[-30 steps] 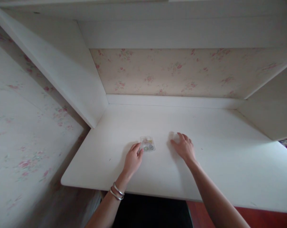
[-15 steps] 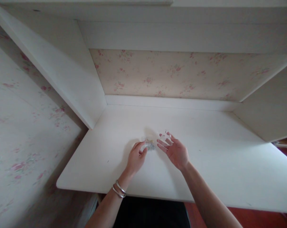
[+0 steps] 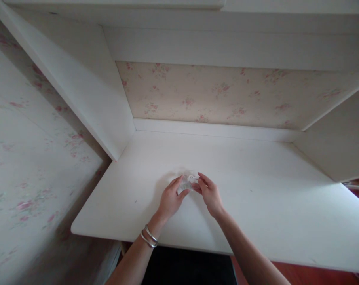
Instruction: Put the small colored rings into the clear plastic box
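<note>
My left hand (image 3: 170, 198) is closed around the left side of a small clear plastic box (image 3: 184, 184), its thumb at the near edge. Small bits inside the box are too blurred to name. My right hand (image 3: 210, 196) pinches a thin clear plastic piece that looks like the lid (image 3: 192, 177), between thumb and fingers. This piece lies over or against the right part of the box; whether it is seated I cannot tell. Both hands are close together just above the white desk (image 3: 155, 154).
White side panels (image 3: 87, 87) and an overhead shelf (image 3: 226, 43) frame the desk. Flowered wallpaper (image 3: 203, 93) covers the back wall. Two silver bangles (image 3: 149, 236) circle my left wrist. Below the front edge is a dark seat (image 3: 188, 267).
My right hand has moved left and down, bringing the clear lid from beside the box onto it. Its spread fingers have closed in. My left hand has stayed at the box.
</note>
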### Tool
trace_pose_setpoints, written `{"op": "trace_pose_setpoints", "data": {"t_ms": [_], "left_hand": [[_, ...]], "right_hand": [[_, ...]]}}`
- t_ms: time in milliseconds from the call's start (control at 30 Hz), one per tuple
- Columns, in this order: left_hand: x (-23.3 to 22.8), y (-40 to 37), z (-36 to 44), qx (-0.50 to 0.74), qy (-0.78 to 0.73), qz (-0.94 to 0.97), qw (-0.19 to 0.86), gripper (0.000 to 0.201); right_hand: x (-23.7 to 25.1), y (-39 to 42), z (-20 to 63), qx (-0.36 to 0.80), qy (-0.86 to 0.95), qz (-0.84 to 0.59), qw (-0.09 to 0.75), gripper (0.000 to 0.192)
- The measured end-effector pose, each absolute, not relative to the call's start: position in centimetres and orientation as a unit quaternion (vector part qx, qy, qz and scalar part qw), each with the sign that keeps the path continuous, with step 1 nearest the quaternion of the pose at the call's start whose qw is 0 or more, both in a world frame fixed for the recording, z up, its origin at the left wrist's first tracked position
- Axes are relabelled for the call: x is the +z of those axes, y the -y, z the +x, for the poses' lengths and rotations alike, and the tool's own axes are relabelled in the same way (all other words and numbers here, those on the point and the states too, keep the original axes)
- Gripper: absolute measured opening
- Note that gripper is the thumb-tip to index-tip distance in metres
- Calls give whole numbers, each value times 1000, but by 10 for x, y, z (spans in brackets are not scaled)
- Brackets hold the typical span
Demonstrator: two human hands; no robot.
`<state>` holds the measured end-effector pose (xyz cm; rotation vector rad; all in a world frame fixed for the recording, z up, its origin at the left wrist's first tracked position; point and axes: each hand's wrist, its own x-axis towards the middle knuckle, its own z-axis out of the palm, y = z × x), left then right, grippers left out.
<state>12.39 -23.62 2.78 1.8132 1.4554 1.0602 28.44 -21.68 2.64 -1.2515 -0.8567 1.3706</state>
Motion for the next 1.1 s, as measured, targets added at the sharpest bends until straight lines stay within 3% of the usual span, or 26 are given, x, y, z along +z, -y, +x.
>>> {"op": "trace_pose_setpoints", "data": {"t_ms": [300,867,1100], "left_hand": [[17,234,124,388,-571,656,305,53],[7,226,125,374,-575,664,298,48],[12,217,122,392,-576,655,292,38]], "right_hand": [[18,206,290,306,603,-616,405,37],[5,189,297,335,584,-654,345,35],[11,182,294,294,614,-645,346,41]]}}
